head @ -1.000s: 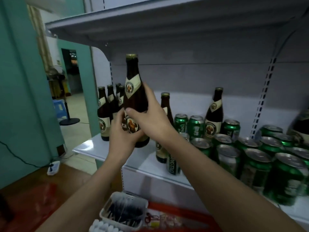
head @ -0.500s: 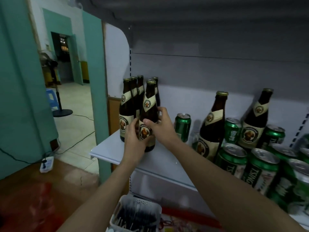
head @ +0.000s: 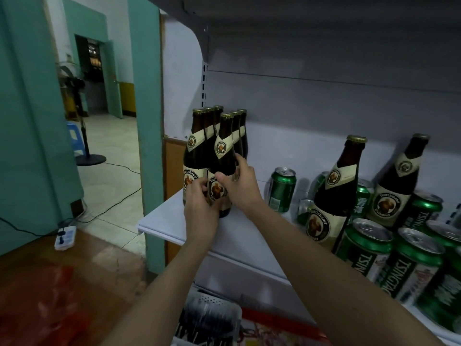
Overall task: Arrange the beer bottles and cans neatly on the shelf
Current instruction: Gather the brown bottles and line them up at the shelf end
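So the front bottle is standing upright on the shelf, neck straight up, tucked against the right front of the bottle cluster at the shelf's left end. Both hands are wrapped around its lower body: left hand gripping from the near-left side, right hand curled round the right (thumb across the label). It sits just beyond both palms, so pretty equal reach. Loose cans and two more bottles wait well to its right

Dark brown bottles with cream labels, green cans, white shelf
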